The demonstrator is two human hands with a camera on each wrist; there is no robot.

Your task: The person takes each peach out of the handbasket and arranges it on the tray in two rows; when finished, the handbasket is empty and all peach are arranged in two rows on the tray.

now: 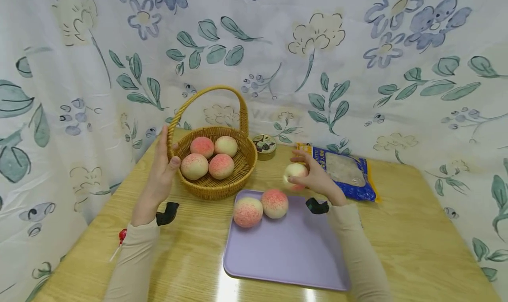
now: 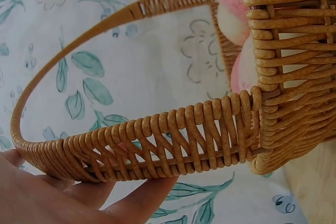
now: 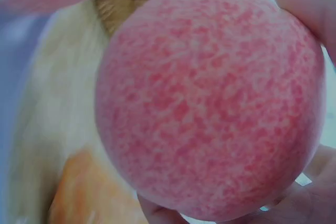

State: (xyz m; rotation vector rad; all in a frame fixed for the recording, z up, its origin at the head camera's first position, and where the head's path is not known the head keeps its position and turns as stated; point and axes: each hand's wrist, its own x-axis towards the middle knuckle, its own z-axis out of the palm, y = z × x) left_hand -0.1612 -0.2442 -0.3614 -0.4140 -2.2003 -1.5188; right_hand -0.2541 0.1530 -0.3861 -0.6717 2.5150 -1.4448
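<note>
Floral white cloth (image 1: 222,33) w/ blue flowers & green leaves hangs behind a wood-grain table (image 1: 190,253). Near the table's back edge, left of its middle, stands a wicker basket (image 1: 218,191) w/ arched handle (image 1: 244,121); four peaches (image 1: 221,166) lie inside. Person's L hand (image 1: 159,174) is at the handle's L side: fingers nearly straight, touching it from outside, thumb apart from them. R hand (image 1: 315,178) is clamped w/ thumb & fingers on one more peach (image 1: 293,172), pale on one side, pink-speckled on the other. It is just past the back edge of the lilac tray (image 1: 285,253), betw. basket & blue pkg. (image 1: 345,169); if it touches the table, I can't tell. Two other peaches (image 1: 248,212) sit side by side at the tray's back L corner. Pkg. has yellow border & clear window, lies near the table's back edge. Round tin (image 1: 265,147) stands just beside the basket, also near that edge. Red lollipop (image 1: 122,236) lies toward the table's L edge, by the L sleeve (image 1: 136,253).
</note>
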